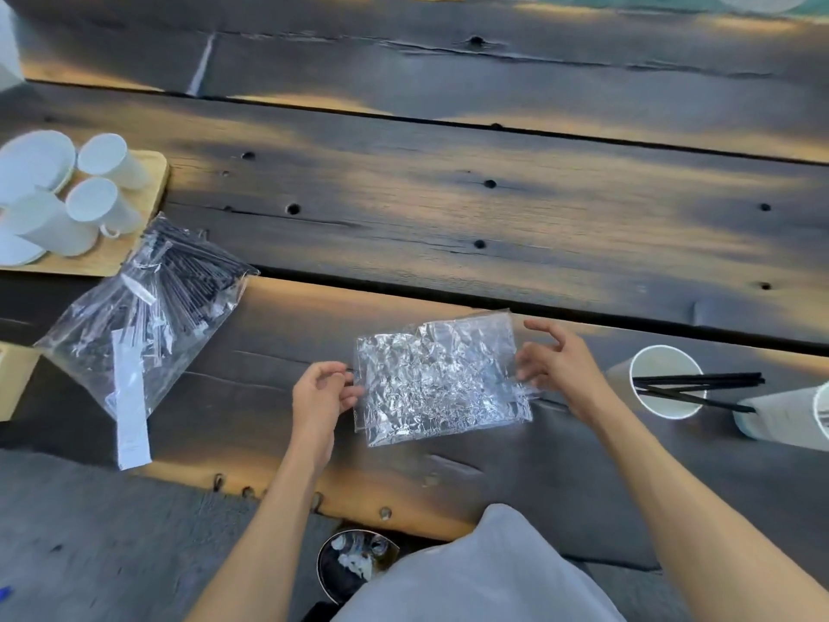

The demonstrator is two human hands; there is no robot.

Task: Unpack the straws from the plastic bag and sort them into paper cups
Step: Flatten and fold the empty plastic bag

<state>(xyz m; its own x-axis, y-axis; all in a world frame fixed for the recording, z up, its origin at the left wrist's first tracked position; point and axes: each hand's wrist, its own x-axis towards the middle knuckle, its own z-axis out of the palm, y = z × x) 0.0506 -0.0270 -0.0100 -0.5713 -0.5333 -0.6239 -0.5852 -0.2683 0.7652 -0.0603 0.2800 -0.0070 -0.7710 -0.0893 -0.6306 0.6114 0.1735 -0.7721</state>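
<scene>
Fingers (350,394) of the left hand (320,392) pinch the empty bag (442,379) at its left edge, and the right hand (560,365) pinches the right edge with its upper fingers splayed. The 1 full straw bag (148,307) lies far-left, nearer the left hand.

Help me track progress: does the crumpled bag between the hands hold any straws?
No, the crumpled bag, held at its edges by the left hand and right hand, shows only wrinkled clear plastic, with no black straws inside.

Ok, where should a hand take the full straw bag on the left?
Probably from above, pinching across the black straws through the film: the straw bag lies flat, and its loose lower half would just sag.
</scene>
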